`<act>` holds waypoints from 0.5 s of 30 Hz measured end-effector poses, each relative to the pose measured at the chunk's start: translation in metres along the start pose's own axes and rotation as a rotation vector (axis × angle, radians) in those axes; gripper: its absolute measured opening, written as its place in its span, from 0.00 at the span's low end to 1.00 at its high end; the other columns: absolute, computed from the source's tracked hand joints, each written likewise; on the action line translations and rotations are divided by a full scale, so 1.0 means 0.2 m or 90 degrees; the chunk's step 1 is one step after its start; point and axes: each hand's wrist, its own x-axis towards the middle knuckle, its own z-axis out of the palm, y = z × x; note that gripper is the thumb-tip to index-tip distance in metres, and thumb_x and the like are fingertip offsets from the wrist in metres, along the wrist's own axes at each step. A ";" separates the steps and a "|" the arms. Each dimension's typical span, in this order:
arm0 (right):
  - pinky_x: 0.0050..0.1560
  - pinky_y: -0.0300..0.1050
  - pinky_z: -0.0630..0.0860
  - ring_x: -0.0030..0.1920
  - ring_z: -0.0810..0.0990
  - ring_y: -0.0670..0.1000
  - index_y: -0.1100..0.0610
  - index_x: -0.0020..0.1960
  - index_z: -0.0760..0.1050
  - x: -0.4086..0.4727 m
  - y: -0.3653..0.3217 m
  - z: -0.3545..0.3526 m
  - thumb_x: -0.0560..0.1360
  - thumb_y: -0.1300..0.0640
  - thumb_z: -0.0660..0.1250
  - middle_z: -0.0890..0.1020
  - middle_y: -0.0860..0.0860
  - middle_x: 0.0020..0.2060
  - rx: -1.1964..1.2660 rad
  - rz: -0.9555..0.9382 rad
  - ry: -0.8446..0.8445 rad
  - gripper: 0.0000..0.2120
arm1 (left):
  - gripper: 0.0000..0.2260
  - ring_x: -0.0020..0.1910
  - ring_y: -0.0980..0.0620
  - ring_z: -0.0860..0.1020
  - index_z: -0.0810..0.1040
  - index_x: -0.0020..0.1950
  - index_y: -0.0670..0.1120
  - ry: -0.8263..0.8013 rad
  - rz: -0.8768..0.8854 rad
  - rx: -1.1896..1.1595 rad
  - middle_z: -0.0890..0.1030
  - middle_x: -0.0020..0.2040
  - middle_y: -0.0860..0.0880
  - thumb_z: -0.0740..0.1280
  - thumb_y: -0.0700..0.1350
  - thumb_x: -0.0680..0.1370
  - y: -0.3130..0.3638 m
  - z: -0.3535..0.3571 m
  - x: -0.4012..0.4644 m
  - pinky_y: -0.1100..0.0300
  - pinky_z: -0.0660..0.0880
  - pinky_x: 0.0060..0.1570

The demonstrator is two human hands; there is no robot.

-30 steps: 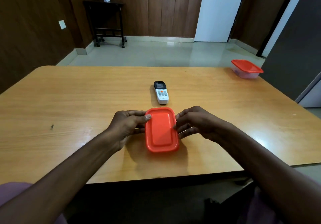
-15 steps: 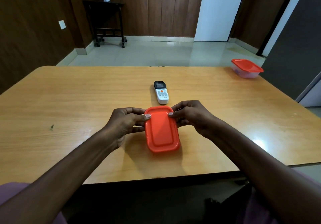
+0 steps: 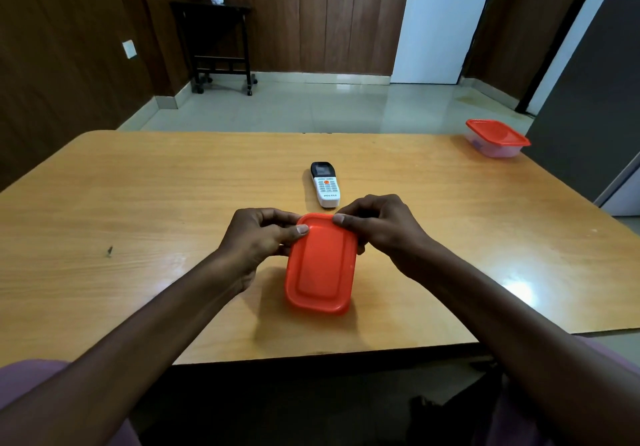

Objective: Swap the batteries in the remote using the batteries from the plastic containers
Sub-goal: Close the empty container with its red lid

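- The desk (image 3: 138, 238) is a broad wooden top that carries every item of the task; nothing else lies on it apart from a small dark mark toward its left edge.
- Two arms reach in over the near edge of the desk, one from each side, meeting at its middle; that suits a job needing one hand to steady and one to pry.
- There are two plastic containers. The near container (image 3: 320, 265), topped by an orange-red lid, sits close to the near edge at the middle, pulled within easy reach. The far container (image 3: 495, 139), with a matching lid still on, waits at the far right corner, well apart from the hands.
- The left hand (image 3: 256, 241) is curled round the near container's left far corner, thumb pressed on the lid.
- The right hand (image 3: 377, 227) pinches the lid's far right corner between thumb and fingers, probably to peel it up; the lid looks seated so far.
- One remote (image 3: 325, 184) lies face up just beyond the near container, toward the desk's middle, untouched and apparently parked until batteries are out.
- No batteries can be counted: the near lid hides its contents, and the far container's are too blurred to tell.
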 end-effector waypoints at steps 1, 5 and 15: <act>0.31 0.47 0.75 0.29 0.77 0.55 0.61 0.43 0.85 0.01 0.00 0.01 0.74 0.59 0.76 0.82 0.51 0.31 0.001 -0.002 0.026 0.05 | 0.06 0.38 0.51 0.82 0.85 0.47 0.40 0.012 0.013 -0.001 0.85 0.40 0.46 0.77 0.36 0.71 0.00 0.01 0.00 0.60 0.81 0.34; 0.33 0.46 0.79 0.27 0.80 0.53 0.61 0.44 0.84 0.03 0.02 0.03 0.76 0.57 0.74 0.83 0.54 0.32 0.014 0.050 0.098 0.07 | 0.11 0.37 0.54 0.83 0.85 0.51 0.45 0.037 0.020 0.020 0.85 0.40 0.48 0.79 0.43 0.70 -0.03 0.00 0.01 0.60 0.79 0.33; 0.38 0.54 0.85 0.40 0.83 0.55 0.58 0.55 0.77 0.03 0.04 -0.03 0.78 0.57 0.67 0.81 0.57 0.44 0.001 0.175 0.054 0.07 | 0.15 0.42 0.40 0.86 0.83 0.50 0.37 0.107 -0.109 -0.131 0.85 0.46 0.38 0.78 0.29 0.65 -0.06 -0.05 0.02 0.52 0.83 0.40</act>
